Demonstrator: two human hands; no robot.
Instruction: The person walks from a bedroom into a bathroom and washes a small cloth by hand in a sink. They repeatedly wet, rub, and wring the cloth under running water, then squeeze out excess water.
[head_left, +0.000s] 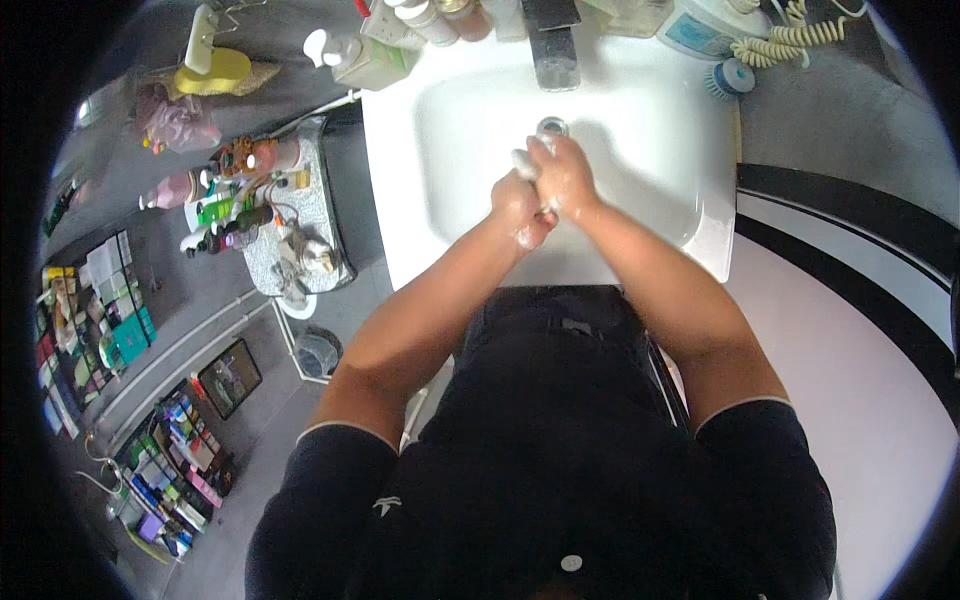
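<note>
Over the white washbasin (465, 112), my left hand (516, 204) and my right hand (564, 176) are pressed together, fingers overlapping. White lather (547, 144) coats the right fingers, and more shows near the left thumb and wrist. A smooth white patch (523, 164) sits between the hands at the left; whether it is soap or thick foam cannot be made out. Just beyond the fingers lies the metal drain (553, 126). Above that, the dark faucet (556, 60) reaches over the basin, with no stream of water visible.
A pump bottle (349, 60) and several other bottles line the basin's back rim. To the right are a blue-and-white scrub brush (731, 79) and a coiled cord (787, 37). On the left stands a shelf (324, 217) crowded with bottles; wall racks (169, 472) hold packages.
</note>
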